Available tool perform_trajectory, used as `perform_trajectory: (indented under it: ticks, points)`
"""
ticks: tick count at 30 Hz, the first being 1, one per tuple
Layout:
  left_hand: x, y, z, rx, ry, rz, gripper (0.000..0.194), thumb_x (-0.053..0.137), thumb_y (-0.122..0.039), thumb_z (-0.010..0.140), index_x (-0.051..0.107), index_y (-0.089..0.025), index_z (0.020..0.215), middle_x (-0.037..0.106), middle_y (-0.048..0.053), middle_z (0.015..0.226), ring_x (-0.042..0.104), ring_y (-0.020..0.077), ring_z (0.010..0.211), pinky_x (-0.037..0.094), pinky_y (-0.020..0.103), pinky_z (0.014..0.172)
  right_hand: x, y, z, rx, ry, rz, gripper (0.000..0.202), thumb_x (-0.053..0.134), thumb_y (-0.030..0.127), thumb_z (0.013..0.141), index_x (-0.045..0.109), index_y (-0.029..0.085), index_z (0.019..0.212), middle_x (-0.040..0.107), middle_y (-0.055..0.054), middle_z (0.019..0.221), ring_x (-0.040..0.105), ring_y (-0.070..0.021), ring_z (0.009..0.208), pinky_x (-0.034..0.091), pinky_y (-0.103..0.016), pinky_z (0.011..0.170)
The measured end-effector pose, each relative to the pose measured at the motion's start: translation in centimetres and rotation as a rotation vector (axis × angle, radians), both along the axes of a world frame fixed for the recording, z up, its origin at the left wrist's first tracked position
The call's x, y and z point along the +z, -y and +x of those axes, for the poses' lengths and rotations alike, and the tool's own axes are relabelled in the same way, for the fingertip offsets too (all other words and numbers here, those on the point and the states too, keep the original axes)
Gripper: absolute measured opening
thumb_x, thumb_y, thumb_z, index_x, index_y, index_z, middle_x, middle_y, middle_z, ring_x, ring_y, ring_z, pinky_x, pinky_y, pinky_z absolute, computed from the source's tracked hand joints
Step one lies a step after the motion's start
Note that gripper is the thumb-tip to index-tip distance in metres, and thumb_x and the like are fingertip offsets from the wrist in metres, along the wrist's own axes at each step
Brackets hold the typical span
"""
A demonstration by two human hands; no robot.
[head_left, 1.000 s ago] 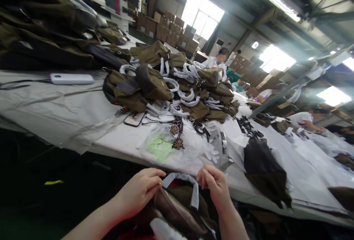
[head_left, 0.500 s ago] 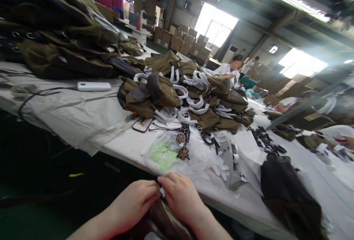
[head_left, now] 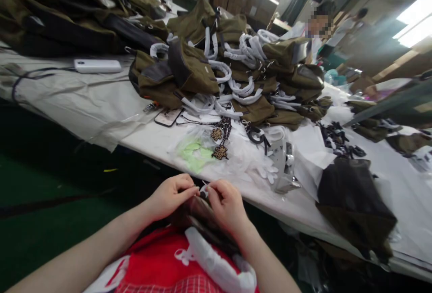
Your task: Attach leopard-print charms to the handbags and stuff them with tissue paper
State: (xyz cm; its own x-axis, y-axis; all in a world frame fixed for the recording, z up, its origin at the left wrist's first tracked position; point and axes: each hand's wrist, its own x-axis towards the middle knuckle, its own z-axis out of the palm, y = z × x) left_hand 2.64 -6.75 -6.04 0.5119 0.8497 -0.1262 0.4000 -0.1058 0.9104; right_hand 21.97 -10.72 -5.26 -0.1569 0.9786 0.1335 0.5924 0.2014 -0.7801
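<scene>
A dark brown handbag [head_left: 195, 210] rests upright against my lap, just off the table's front edge, its lower part partly hidden by my forearm. A handle wrapped in white [head_left: 216, 261] hangs down its near side over my red apron. My left hand [head_left: 174, 195] is closed in a pinch at the bag's top edge. Opposite it, my right hand [head_left: 225, 202] pinches the same edge, a short gap apart. Something small and pale shows between the fingertips, too small to make out.
Olive bags [head_left: 192, 72] with white-wrapped handles are heaped across the table [head_left: 141, 142]. Nearer lie a phone [head_left: 168, 117], leopard-print charms [head_left: 220, 151], a green piece in plastic [head_left: 195, 154] and a metal tool [head_left: 285, 167]. A dark bag [head_left: 354, 203] stands right. A person works behind.
My view has tilted down, so my lap and the white-wrapped handle now show. Both hands stand higher in the picture, and their fingertips have come slightly apart.
</scene>
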Motion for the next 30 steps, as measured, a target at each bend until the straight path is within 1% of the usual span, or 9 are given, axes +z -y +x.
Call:
perform_trajectory:
  ticks: [3, 5, 8, 13, 16, 21, 24, 27, 30]
  points:
    - [-0.4, -0.3, 0.3, 0.015, 0.065, -0.141, 0.032, 0.054, -0.040, 0.086, 0.075, -0.018, 0.075, 0.062, 0.002, 0.076, 0.061, 0.0153, 0.073, 0.048, 0.023, 0.065, 0.4, 0.5, 0.3, 0.053, -0.046, -0.047, 0.018, 0.053, 0.022, 0.086, 0.064, 0.019, 0.072, 0.061, 0.001, 0.065, 0.053, -0.0119, 0.059, 0.038, -0.023, 0.058]
    - [-0.8, -0.5, 0.4, 0.023, 0.095, -0.188, 0.034, 0.053, -0.041, 0.086, 0.076, -0.018, 0.075, 0.061, 0.002, 0.076, 0.060, 0.0150, 0.071, 0.048, 0.023, 0.062, 0.5, 0.5, 0.5, 0.071, -0.046, -0.074, 0.018, 0.054, 0.021, 0.083, 0.063, 0.019, 0.068, 0.059, 0.002, 0.060, 0.049, -0.0110, 0.055, 0.036, -0.023, 0.055]
    - [-1.3, -0.7, 0.5, 0.009, 0.108, -0.201, 0.034, 0.053, -0.041, 0.086, 0.076, -0.018, 0.076, 0.060, 0.003, 0.076, 0.059, 0.0149, 0.072, 0.047, 0.022, 0.062, 0.4, 0.4, 0.7, 0.098, -0.030, -0.116, 0.018, 0.055, 0.021, 0.081, 0.064, 0.018, 0.066, 0.060, 0.001, 0.061, 0.049, -0.0105, 0.055, 0.035, -0.022, 0.055]
    - [-1.9, -0.8, 0.5, -0.012, 0.089, -0.150, 0.034, 0.052, -0.041, 0.086, 0.076, -0.018, 0.077, 0.061, 0.003, 0.077, 0.059, 0.0150, 0.073, 0.047, 0.022, 0.063, -0.2, 0.0, 0.6, 0.135, -0.028, -0.167, 0.017, 0.056, 0.020, 0.081, 0.065, 0.017, 0.067, 0.062, 0.001, 0.063, 0.052, -0.0100, 0.057, 0.036, -0.021, 0.057]
    - [-1.4, -0.8, 0.6, -0.025, 0.065, -0.094, 0.033, 0.051, -0.038, 0.088, 0.075, -0.018, 0.077, 0.062, 0.003, 0.077, 0.059, 0.0152, 0.075, 0.047, 0.022, 0.066, -0.5, -0.1, 0.3, 0.119, -0.006, -0.186, 0.016, 0.057, 0.020, 0.081, 0.064, 0.017, 0.066, 0.062, 0.001, 0.062, 0.052, -0.0097, 0.057, 0.035, -0.021, 0.057]
    - [0.5, -0.7, 0.2, -0.060, -0.031, 0.060, 0.032, 0.048, -0.030, 0.091, 0.072, -0.017, 0.076, 0.063, 0.003, 0.080, 0.060, 0.0146, 0.077, 0.046, 0.023, 0.072, -0.5, -0.4, -0.3, 0.137, 0.056, -0.194, 0.020, 0.054, 0.020, 0.083, 0.061, 0.017, 0.065, 0.060, 0.002, 0.060, 0.050, -0.0094, 0.056, 0.034, -0.021, 0.057]
    - [1.1, -0.7, -0.7, -0.131, -0.054, 0.125, 0.028, 0.046, -0.025, 0.092, 0.072, -0.018, 0.084, 0.064, 0.003, 0.086, 0.061, 0.0145, 0.081, 0.047, 0.023, 0.076, -0.5, -0.6, -0.6, 0.152, 0.105, -0.154, 0.018, 0.054, 0.020, 0.084, 0.062, 0.018, 0.068, 0.063, 0.001, 0.065, 0.054, -0.0106, 0.060, 0.035, -0.022, 0.060]
    - [1.2, -0.8, -1.8, -0.177, -0.075, 0.158, 0.024, 0.048, -0.022, 0.090, 0.071, -0.020, 0.098, 0.066, 0.004, 0.095, 0.062, 0.0151, 0.088, 0.047, 0.024, 0.081, -0.5, -0.7, -1.1, 0.185, 0.150, -0.110, 0.017, 0.053, 0.021, 0.087, 0.064, 0.019, 0.074, 0.069, 0.000, 0.075, 0.059, -0.0124, 0.070, 0.037, -0.023, 0.066]
    - [0.7, -1.0, -2.6, -0.136, -0.113, 0.140, 0.018, 0.053, -0.023, 0.087, 0.071, -0.020, 0.091, 0.067, 0.003, 0.092, 0.062, 0.0155, 0.085, 0.048, 0.024, 0.079, -0.4, -0.7, -1.6, 0.197, 0.204, -0.104, 0.018, 0.052, 0.024, 0.089, 0.065, 0.020, 0.078, 0.071, -0.001, 0.080, 0.062, -0.0135, 0.073, 0.037, -0.023, 0.068]
